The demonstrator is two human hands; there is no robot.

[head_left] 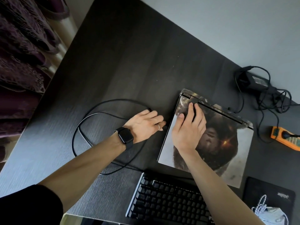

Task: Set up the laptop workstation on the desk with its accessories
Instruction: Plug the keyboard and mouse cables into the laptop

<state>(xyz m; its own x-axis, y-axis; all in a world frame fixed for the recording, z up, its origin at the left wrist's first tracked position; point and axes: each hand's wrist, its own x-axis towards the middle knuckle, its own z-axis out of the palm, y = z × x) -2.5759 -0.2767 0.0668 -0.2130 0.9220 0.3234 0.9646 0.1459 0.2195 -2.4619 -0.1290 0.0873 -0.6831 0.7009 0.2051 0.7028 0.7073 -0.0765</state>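
Keyboard (170, 202) nearest, cut off by the bottom edge. Closed laptop (227, 151) lies just beyond it on the counter (129, 62). Right grip (188, 130) rests flat on the lid, fingers straight. Left grip (144, 123) sits at the laptop's left edge over a black cable (90, 114); fingertips hidden, so I cannot tell if it clamps anything. Mouse pad (259, 192) logo unreadable.

The room is dim, lit by cool daylight from the curtain (24, 51) side on the left. It lays a pale sheen across the near left of the dark desk (129, 62) and a washed-out glare on the laptop (235, 156) lid — the far right stays murky. Shadows are soft. The wide lens bends the edges, and the lower-left corner smears.
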